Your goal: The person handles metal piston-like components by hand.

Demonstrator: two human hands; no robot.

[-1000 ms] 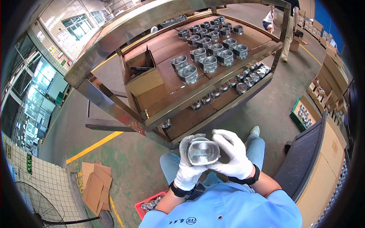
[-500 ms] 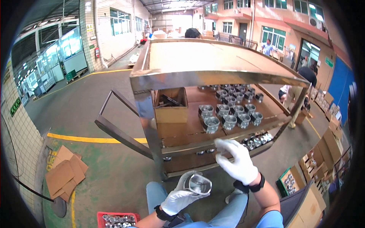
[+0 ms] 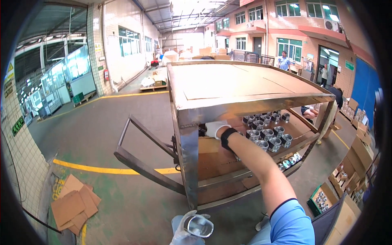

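Low at the front, my white-gloved left hand [image 3: 182,234] is closed round a silver, hollow metal piston [image 3: 199,226], its open end facing up. My right arm stretches into the metal cart [image 3: 189,163]. There my gloved right hand [image 3: 215,128] is over the cardboard box [image 3: 209,145] at the shelf's left end. Its fingers are hidden by the cart's frame and the box, where dark things partly show. Several like pistons [image 3: 267,134] stand in rows on the same brown shelf, right of the box; my forearm covers some.
The cart's cardboard-covered top [image 3: 241,79] overhangs the shelf, and its handle [image 3: 134,153] juts left. Flat cardboard sheets [image 3: 75,204] lie on the floor at left. A green crate [image 3: 320,200] of metal parts stands at right. People are beyond the cart, one crouching [image 3: 312,111] at its right.
My right hand has gone from in front of the cart up to the box on the shelf. The left hand still holds the piston, now lower in view. The view has tilted up.
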